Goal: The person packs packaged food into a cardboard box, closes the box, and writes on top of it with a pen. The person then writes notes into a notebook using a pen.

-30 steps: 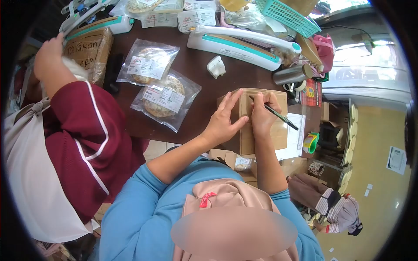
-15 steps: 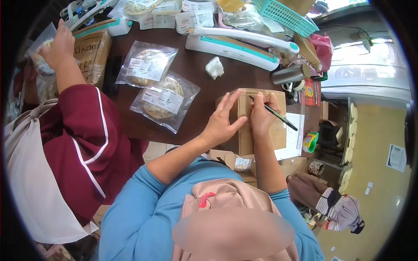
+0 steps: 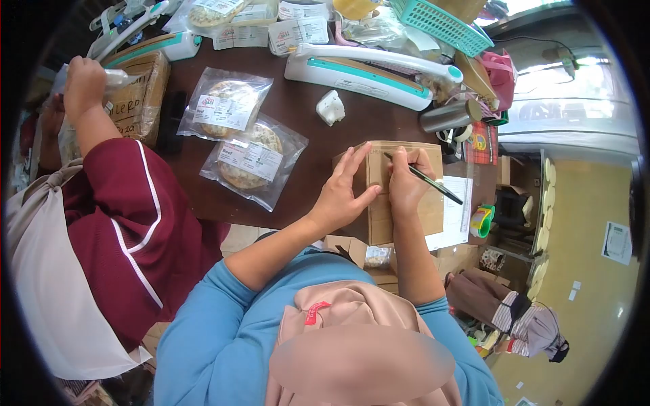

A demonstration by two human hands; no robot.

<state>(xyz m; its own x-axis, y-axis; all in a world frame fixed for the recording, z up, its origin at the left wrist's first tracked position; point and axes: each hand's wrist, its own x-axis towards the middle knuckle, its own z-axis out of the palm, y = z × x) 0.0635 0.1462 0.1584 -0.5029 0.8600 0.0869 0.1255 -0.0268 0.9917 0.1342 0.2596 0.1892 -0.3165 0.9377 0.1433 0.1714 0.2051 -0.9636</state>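
Apparently your writing is under way and unfinished, your right hand (image 3: 408, 184) in a grip pinching the pen (image 3: 439, 186) at the cardboard box (image 3: 381, 218) on the desk (image 3: 321, 150), your left hand (image 3: 342, 194) spread against it, any marks illegible.

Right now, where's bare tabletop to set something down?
Bare table: between central sealer and cardboard box, right of white lump; narrow strip between Beef-labelled bags and left hand. Crowded: far edge, with labelled packs and teal basket.

Bright window (image 3: 558, 95) — yellowish wall (image 3: 579, 196)
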